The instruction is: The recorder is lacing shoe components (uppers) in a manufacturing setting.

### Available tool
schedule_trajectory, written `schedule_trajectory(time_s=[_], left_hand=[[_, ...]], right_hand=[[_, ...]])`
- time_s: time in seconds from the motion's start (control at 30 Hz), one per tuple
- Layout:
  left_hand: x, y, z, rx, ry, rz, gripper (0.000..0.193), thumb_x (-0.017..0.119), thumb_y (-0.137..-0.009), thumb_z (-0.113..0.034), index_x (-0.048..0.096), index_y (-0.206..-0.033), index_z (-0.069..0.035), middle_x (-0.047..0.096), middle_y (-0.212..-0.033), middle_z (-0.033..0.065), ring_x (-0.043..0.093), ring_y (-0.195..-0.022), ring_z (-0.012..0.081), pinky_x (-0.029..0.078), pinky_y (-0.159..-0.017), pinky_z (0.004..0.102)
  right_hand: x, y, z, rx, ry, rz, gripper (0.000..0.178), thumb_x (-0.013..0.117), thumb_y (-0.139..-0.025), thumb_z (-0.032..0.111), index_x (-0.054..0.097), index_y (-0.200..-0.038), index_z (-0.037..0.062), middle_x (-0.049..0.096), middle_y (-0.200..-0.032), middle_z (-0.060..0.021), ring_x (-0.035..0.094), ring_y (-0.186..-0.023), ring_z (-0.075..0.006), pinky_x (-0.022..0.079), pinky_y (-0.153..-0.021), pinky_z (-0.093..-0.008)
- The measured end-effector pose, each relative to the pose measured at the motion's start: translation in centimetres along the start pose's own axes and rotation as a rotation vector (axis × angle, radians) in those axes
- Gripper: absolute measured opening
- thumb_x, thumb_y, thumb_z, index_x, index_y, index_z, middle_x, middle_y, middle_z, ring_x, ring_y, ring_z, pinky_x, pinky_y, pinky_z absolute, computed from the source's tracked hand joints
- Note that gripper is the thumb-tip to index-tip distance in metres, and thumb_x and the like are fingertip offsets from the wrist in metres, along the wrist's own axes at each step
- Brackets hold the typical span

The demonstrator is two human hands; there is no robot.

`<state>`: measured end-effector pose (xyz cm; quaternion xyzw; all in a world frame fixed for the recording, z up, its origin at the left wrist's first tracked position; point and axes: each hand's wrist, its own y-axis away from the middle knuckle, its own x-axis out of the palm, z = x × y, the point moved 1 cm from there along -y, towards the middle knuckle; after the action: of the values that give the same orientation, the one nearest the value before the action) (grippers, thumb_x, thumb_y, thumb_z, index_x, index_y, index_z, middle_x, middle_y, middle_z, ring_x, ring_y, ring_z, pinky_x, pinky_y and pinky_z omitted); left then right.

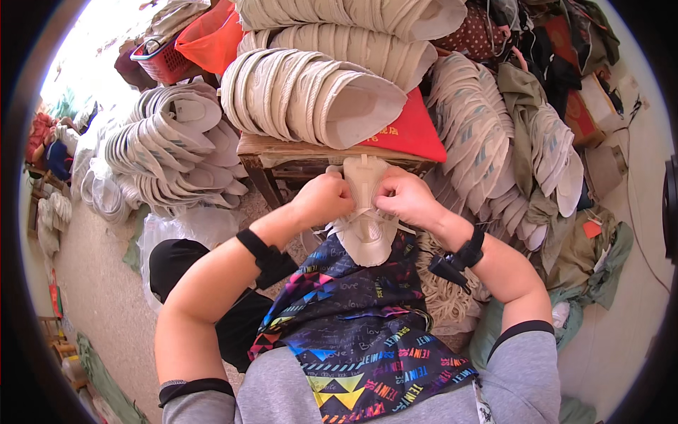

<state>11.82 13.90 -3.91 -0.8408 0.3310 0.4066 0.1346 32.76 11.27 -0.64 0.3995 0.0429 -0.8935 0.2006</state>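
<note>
Hands meet over one beige shoe upper [366, 212], held above a patterned dark apron [360, 332] at the person's lap. The left hand [323, 200] and the right hand [406, 198] are both curled shut, each pinching the upper's laces near its tongue. Three long stacked rows of matching uppers [311, 95] lie on a wooden table [282, 152] just beyond, beside one red bag [406, 131]. A black wrist strap sits on each forearm.

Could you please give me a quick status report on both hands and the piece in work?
Left hand and right hand: each with a grip on the beige shoe upper. Upper over the lap. Nothing blocking; stacked uppers ahead.
</note>
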Motion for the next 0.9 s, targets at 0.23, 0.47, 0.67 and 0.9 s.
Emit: schedule_trajectory(time_s=[0.23, 0.47, 0.67, 0.9], left_hand=[[1.6, 0.6, -0.6, -0.271, 0.569, -0.364, 0.022, 0.067, -0.084, -0.021, 0.069, -0.08, 0.001, 0.062, -0.079, 0.0082, 0.059, -0.077, 0.0185, 0.046, -0.071, 0.0317], [-1.5, 3.3, -7.6, -0.2, 1.145, -0.181, 0.024, 0.058, -0.098, -0.026, 0.066, -0.094, -0.004, 0.061, -0.084, -0.0027, 0.052, -0.078, 0.0052, 0.043, -0.072, 0.0219], [-4.6, 3.8, -7.4, -0.043, 1.182, -0.386, 0.019, 0.054, -0.1, -0.017, 0.061, -0.098, 0.001, 0.066, -0.091, 0.0048, 0.063, -0.086, 0.0107, 0.052, -0.079, 0.0253], [0.0, 2.3, -5.3, -0.161, 1.5, -0.444, 0.029, 0.047, -0.103, -0.016, 0.042, -0.126, 0.001, 0.061, -0.11, 0.0151, 0.064, -0.098, 0.0194, 0.054, -0.09, 0.0332]], right_hand=[[2.2, 0.8, -0.9, 0.015, -0.189, -0.318, 0.011, 0.068, -0.079, 0.012, 0.067, -0.074, 0.0023, 0.057, -0.085, -0.005, 0.056, -0.077, -0.0145, 0.045, -0.068, -0.027], [-0.6, 1.0, 2.2, 0.391, -0.962, -0.077, 0.017, 0.062, -0.094, 0.017, 0.064, -0.085, 0.0028, 0.056, -0.083, 0.0, 0.055, -0.068, -0.0066, 0.047, -0.06, -0.0222], [-2.3, 2.2, 6.5, 0.049, -0.962, -0.066, 0.017, 0.056, -0.099, 0.02, 0.058, -0.099, 0.0038, 0.062, -0.086, -0.0024, 0.059, -0.064, -0.007, 0.052, -0.06, -0.0227], [-0.5, 0.3, 4.1, 0.056, -0.801, -0.138, 0.016, 0.055, -0.096, 0.004, 0.049, -0.111, -0.0004, 0.062, -0.094, -0.0057, 0.066, -0.077, -0.0124, 0.056, -0.069, -0.0267]])
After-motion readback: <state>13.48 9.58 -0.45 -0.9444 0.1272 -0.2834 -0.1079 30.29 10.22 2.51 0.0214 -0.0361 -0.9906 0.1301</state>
